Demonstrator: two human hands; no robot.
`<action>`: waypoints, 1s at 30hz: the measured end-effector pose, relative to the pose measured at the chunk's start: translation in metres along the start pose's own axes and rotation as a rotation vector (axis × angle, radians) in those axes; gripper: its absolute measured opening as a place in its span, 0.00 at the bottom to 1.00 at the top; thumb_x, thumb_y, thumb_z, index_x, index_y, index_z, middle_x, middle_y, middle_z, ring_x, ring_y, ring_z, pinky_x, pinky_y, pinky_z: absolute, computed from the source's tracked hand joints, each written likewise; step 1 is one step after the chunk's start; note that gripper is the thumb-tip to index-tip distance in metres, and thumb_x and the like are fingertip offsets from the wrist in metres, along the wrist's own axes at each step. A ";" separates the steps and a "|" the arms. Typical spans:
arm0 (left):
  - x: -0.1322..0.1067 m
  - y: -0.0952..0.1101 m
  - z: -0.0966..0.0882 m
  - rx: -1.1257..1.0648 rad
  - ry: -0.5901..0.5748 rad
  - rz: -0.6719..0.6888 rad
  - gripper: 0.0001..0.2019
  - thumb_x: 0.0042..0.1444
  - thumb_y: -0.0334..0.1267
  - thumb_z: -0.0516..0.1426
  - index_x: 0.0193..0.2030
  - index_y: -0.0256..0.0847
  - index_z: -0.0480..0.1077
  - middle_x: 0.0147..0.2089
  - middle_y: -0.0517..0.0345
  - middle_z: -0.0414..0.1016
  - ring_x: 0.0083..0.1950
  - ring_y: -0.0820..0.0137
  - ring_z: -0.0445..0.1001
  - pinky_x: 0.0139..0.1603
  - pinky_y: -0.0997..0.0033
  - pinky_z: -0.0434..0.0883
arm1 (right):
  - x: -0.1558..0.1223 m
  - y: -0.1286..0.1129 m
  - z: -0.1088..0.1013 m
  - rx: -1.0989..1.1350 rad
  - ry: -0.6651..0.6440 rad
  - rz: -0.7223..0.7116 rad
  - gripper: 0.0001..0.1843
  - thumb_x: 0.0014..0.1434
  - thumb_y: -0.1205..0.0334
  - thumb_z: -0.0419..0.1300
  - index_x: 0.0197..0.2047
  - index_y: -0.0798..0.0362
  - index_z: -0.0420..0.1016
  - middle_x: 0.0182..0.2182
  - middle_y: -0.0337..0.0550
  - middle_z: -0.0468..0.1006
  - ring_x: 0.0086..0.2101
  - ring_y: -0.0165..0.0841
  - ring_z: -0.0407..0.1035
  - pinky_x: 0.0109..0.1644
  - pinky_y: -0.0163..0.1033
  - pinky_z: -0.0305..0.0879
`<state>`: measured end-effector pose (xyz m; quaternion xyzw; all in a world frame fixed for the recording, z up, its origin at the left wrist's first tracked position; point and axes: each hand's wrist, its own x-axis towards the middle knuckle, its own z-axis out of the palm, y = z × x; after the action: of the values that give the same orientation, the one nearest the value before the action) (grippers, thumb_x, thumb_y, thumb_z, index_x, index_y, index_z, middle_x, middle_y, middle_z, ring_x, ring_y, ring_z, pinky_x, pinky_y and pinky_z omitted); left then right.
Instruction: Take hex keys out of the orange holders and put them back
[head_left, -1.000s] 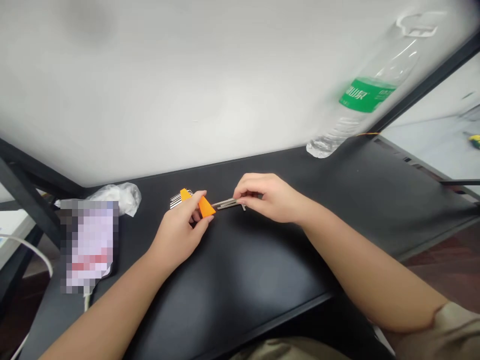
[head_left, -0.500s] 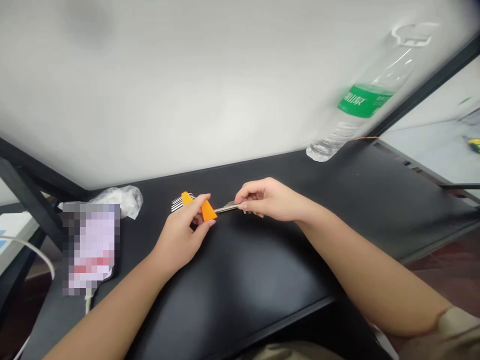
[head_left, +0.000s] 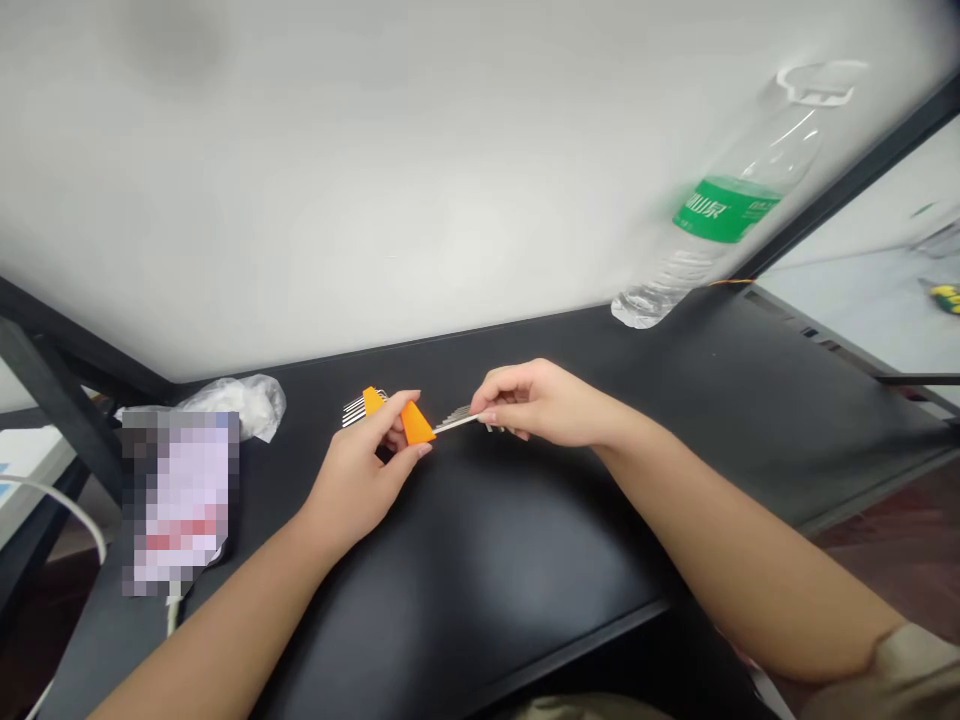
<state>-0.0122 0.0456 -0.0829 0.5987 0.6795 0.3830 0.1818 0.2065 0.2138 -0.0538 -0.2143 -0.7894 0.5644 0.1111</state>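
My left hand (head_left: pixel 360 475) pinches an orange plastic holder (head_left: pixel 414 423) of a hex key set just above the black table (head_left: pixel 525 560). Short ends of several metal keys (head_left: pixel 352 408) stick out of the holder to the left. My right hand (head_left: pixel 536 403) is closed on the long end of a metal hex key (head_left: pixel 454 421) that runs into the right side of the holder. More key ends are partly hidden under my right fingers.
A clear water bottle (head_left: pixel 720 215) with a green label stands at the back right against the white wall. A crumpled clear plastic bag (head_left: pixel 240 398) and a blurred-out flat item (head_left: pixel 180 500) lie at the left, with a white cable (head_left: pixel 67 510) beside them.
My right hand has shifted slightly along the keys and now pinches a single key at the holder. The view has dipped a little. My left hand keeps its grip.
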 end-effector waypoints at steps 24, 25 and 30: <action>-0.002 0.000 0.004 0.089 -0.107 -0.012 0.18 0.65 0.39 0.58 0.61 0.49 0.67 0.48 0.60 0.82 0.49 0.65 0.82 0.53 0.63 0.75 | 0.005 0.013 0.023 -0.878 0.071 -0.139 0.08 0.66 0.67 0.57 0.42 0.54 0.78 0.41 0.46 0.73 0.38 0.33 0.69 0.43 0.38 0.63; -0.002 -0.001 0.004 0.083 -0.100 -0.021 0.17 0.65 0.40 0.59 0.60 0.48 0.67 0.48 0.60 0.82 0.48 0.65 0.82 0.52 0.63 0.75 | 0.006 0.013 0.025 -0.916 0.054 -0.132 0.07 0.66 0.67 0.56 0.41 0.55 0.77 0.41 0.47 0.72 0.37 0.33 0.69 0.42 0.38 0.63; -0.001 -0.002 0.002 0.071 -0.079 -0.032 0.15 0.66 0.39 0.57 0.58 0.46 0.67 0.47 0.59 0.81 0.46 0.65 0.81 0.48 0.65 0.74 | 0.006 0.010 0.032 -0.987 0.060 -0.080 0.02 0.60 0.68 0.60 0.35 0.55 0.72 0.37 0.46 0.73 0.32 0.31 0.65 0.34 0.37 0.57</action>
<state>-0.0119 0.0457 -0.0862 0.6085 0.6944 0.3320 0.1932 0.1901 0.1921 -0.0749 -0.2270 -0.9665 0.1124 0.0405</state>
